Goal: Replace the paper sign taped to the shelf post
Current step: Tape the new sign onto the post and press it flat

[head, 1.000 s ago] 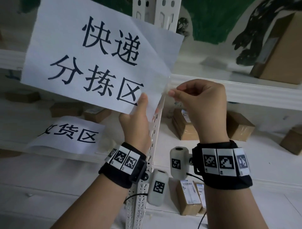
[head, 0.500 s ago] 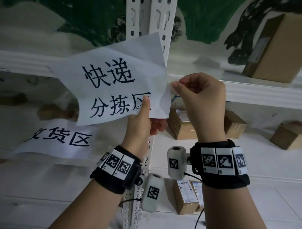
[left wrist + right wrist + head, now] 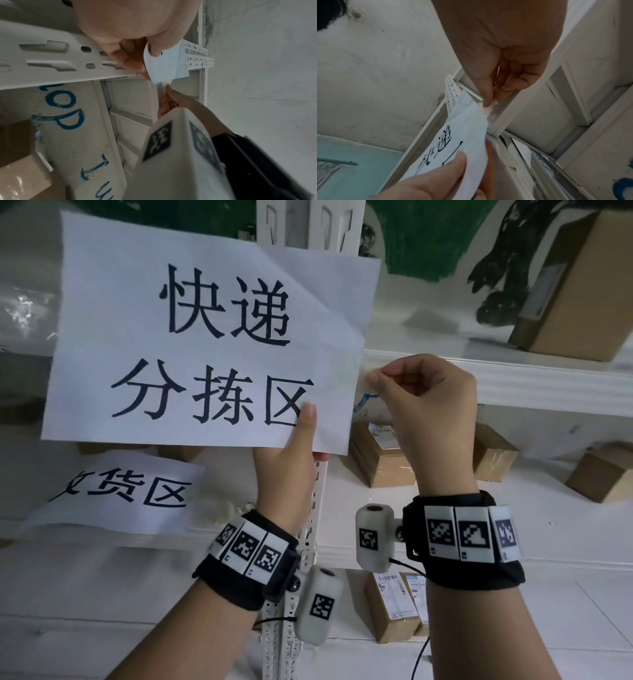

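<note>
A white paper sign (image 3: 212, 344) with large black characters hangs in front of the white perforated shelf post (image 3: 308, 224). My left hand (image 3: 291, 453) grips its lower right corner, thumb on the printed face (image 3: 447, 169). My right hand (image 3: 424, 405) pinches a strip of clear tape (image 3: 489, 109) at the sheet's right edge; in the left wrist view the tape (image 3: 162, 88) runs from the paper corner (image 3: 168, 65) to those fingertips. A second paper sign (image 3: 126, 491) lies on the shelf at lower left.
Cardboard parcels stand on the shelves: one tall box (image 3: 575, 289) at upper right, several small boxes (image 3: 380, 453) behind my right hand, more (image 3: 397, 604) on the lower shelf. White shelf boards (image 3: 548, 385) cross the view. A green and black mural covers the wall behind.
The sign swung from tilted and crumpled to flat and upright, facing me and covering the post. My right hand stays pinched at its right edge, a little lower than before.
</note>
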Available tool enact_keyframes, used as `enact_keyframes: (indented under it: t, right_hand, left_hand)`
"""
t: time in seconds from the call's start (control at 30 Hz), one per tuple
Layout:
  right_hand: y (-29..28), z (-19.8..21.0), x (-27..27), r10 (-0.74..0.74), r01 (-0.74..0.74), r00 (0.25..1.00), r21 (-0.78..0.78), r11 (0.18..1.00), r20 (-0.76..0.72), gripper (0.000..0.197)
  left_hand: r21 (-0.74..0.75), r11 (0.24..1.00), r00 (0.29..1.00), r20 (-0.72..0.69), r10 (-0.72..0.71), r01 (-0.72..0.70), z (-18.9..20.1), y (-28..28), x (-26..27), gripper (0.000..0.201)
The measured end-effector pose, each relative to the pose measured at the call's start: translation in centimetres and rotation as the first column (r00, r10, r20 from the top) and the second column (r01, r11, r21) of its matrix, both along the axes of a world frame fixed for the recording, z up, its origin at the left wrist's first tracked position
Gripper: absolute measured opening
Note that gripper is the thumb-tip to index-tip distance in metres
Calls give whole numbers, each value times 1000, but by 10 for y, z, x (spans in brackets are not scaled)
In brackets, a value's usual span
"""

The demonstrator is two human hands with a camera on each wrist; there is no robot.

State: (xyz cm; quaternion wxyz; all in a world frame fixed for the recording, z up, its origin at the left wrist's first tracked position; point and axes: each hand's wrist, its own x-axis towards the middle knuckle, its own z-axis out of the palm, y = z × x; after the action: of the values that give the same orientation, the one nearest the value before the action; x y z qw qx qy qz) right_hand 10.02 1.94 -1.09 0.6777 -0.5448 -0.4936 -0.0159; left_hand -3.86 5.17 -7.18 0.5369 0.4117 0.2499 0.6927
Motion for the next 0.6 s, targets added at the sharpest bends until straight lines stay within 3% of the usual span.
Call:
enact_keyframes:
  t: [0.1,0.3,0.53,0.6]
  right_hand:
    - [2,0,-1,-7,7,1000,8,1000,-7,9]
    - [3,2,-5,-62,62,998,25,998,20,9]
    - [1,-1,0,-124,124,992,30,992,13,12]
    - [1,-1,-1,-136,135,991,48,990,14,14]
  left_hand:
    - [-5,1000,1000,3,30,-30,-1,3,1,42]
    - [-66,998,998,-58,-8,4,1,2,2,23]
    - [-51,999,1000,-22,14,-15,-1,8,7,48]
    - [-43,999,1000,-14,2,-2,-2,10,9,35]
